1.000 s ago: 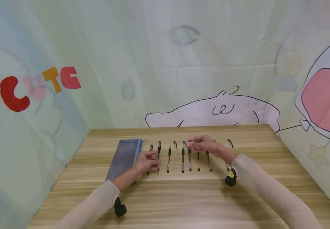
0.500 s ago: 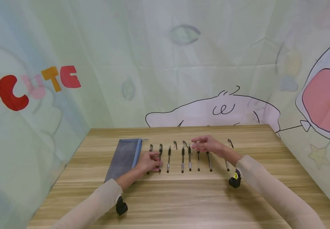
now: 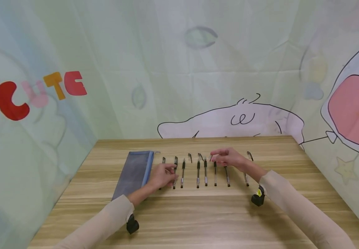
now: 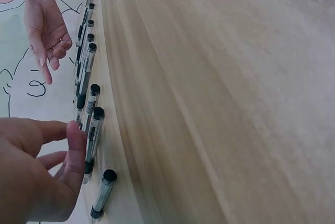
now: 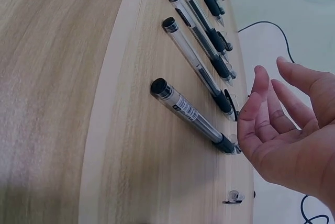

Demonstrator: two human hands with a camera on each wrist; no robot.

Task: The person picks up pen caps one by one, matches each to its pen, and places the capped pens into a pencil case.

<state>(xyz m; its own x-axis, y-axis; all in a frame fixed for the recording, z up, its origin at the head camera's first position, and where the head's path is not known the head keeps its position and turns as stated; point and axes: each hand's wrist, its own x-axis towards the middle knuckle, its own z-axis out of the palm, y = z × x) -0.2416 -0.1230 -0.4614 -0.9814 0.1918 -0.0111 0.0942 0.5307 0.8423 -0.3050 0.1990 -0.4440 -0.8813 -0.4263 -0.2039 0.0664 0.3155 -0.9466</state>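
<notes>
A row of black gel pens lies on the wooden table. My left hand (image 3: pixel 163 175) is at the second pen from the left, a capped gel pen (image 3: pixel 176 160), with thumb and index fingertips right at its barrel. In the left wrist view the thumb (image 4: pixel 77 140) is beside that pen. The leftmost gel pen (image 3: pixel 163 160) is partly hidden by this hand. My right hand (image 3: pixel 229 157) hovers over the far ends of the right-hand pens, fingers loosely bent and holding nothing. A loose pen cap (image 3: pixel 211 157) shows by its fingertips. The uncapped gel pen (image 5: pixel 191 114) lies beneath it.
A blue-grey zip pouch (image 3: pixel 132 173) lies left of the pens. More loose caps, such as one pen cap (image 3: pixel 190 158) and another pen cap (image 3: pixel 249 155), lie behind the row. A printed curtain (image 3: pixel 129 86) hangs behind the table (image 3: pixel 198 221).
The second pen has shifted slightly right and nearer, along with my left hand. My right hand has moved a little to the right, uncovering a cap and more of the pens.
</notes>
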